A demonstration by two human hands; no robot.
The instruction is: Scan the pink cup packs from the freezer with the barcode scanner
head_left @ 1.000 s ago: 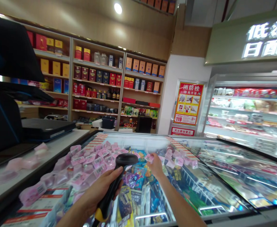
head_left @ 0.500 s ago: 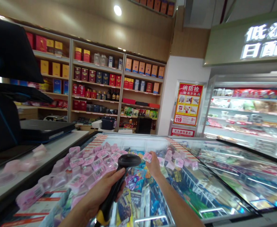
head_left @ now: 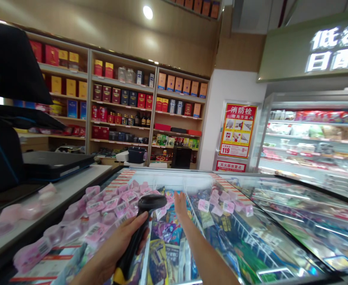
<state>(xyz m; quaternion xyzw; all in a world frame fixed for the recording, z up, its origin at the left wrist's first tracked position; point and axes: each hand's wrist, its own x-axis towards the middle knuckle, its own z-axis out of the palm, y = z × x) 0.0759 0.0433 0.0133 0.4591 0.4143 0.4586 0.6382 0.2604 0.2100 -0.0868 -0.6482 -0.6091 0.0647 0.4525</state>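
My left hand (head_left: 130, 233) is wrapped around the black handle of a barcode scanner (head_left: 152, 201), its head tilted up and facing right. To the right, my right hand (head_left: 180, 204) has its fingers stretched upward and slightly apart. A pink pack (head_left: 169, 199) lies just left of those fingertips, and a white barcode label (head_left: 161, 213) shows under the scanner head. Many pink translucent packs with barcode labels (head_left: 95, 207) are heaped on the left of the freezer's glass top. A smaller group of the same packs (head_left: 217, 202) sits to the right.
Bagged frozen goods (head_left: 174, 255) and wire dividers fill the chest freezer. Left stands a counter (head_left: 73, 186) with a black terminal (head_left: 4, 118) and several pale pink packs (head_left: 22, 211). Another glass-topped freezer (head_left: 304, 213) extends right. Shelves of boxes (head_left: 123, 95) line the back wall.
My right hand has moved left, away from the right group, and the pack it held no longer shows between its fingers. The scanner in my left hand has shifted slightly left.
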